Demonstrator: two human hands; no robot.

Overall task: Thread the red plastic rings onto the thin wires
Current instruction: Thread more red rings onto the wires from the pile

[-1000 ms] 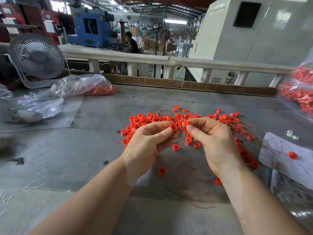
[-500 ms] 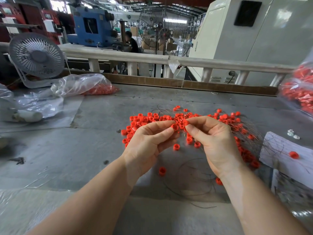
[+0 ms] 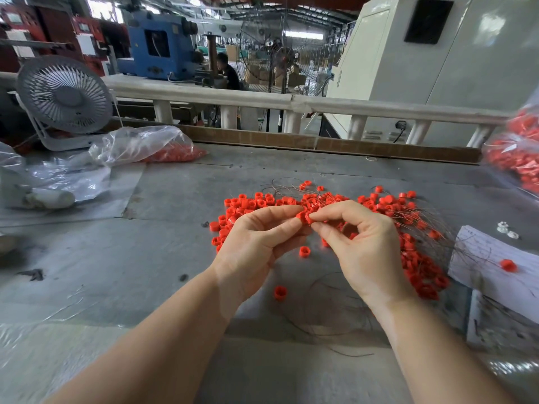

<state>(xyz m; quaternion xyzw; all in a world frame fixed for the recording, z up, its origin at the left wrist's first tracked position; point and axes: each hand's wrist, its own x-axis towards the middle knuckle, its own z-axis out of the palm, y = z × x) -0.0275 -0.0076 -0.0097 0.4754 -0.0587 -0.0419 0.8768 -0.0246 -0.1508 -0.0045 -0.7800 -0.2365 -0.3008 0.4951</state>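
Two hands meet above mid-counter: the left hand pinches a red plastic ring; the right hand, fingertips touching it, apparently pinches a wire too thin to confirm. Loose rings and thin wires lie just beyond.

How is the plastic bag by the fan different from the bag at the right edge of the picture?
The plastic bag by the fan lies slumped on the table, mostly empty, with red rings only at its right end. The bag at the right edge looks well filled with rings. The first is wholly in view and sharp; the second is cut off by the frame and blurred. Both are clear plastic holding the same red rings.
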